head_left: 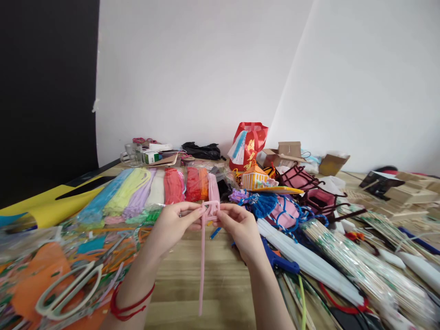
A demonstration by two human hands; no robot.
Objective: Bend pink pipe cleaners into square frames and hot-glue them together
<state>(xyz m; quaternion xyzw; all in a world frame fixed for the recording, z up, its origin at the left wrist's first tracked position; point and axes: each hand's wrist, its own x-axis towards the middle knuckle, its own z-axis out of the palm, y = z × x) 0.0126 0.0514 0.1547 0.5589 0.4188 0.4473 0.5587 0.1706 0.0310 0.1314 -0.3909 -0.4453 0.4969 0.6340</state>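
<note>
A pink pipe cleaner (201, 270) is held up in front of me between both hands. Its upper part is bent into a squarish loop, while one long end hangs straight down over the wooden table (178, 284). My left hand (180, 222) pinches the bend at the loop's left corner, thumb and forefinger together. On the other side, my right hand (237, 224) grips the loop's right edge with its fingertips. Just behind the hands lie packs of coloured pipe cleaners, among them a red bundle (174, 185) and a pale pink one (213, 188).
White-handled scissors (68, 288) lie on orange scraps at left. To the right are a blue glue gun (280, 261), white sticks (309, 261) and bagged wooden skewers (347, 261). A red gift bag (250, 142) stands by the wall, near an orange-roofed model house (255, 178).
</note>
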